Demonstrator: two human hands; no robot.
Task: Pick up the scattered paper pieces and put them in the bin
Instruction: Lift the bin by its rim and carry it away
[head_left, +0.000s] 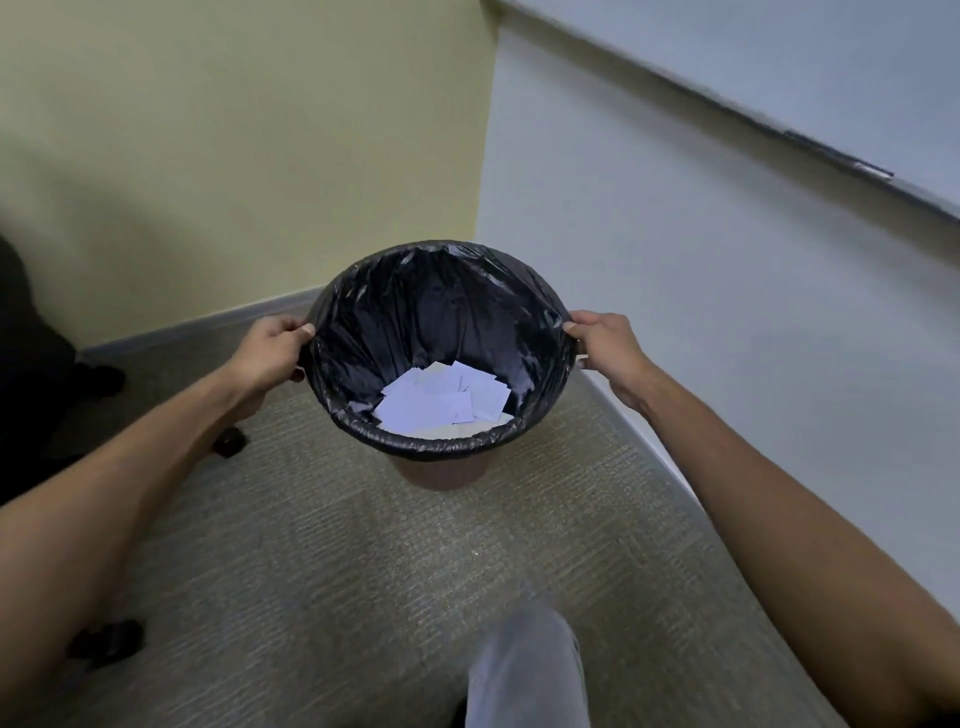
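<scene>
Head view, items as they are lying and being held.

Item: round waste bin lined with a glossy black plastic bag (441, 447), brownish base showing beneath the folded-over liner. It is sitting near the corner where the pale yellow wall (234, 130) is meeting the white wall panel (675, 291); whether it is resting on the grey-beige carpet (337, 571) or being held just above it cannot be told.

Item: white rectangular paper pieces (441, 397), lying in a loose overlapping heap at the bottom of the liner. No loose pieces are showing on the visible carpet, so the collecting is probably finished or close to it.

Item: left hand (270, 358), gripping the bin's left rim, thumb hooking over the edge, fingers curling beneath.

Item: right hand (608, 348), gripping the opposite rim the same way. The two-sided hold is likely keeping the bin level, so that the light paper is staying in the bottom while the bin is being carried or set down.

Item: grey trouser leg (524, 670), showing at the lower edge.

Item: black chair castors (228, 441), standing left of the bin, apart from it.
</scene>
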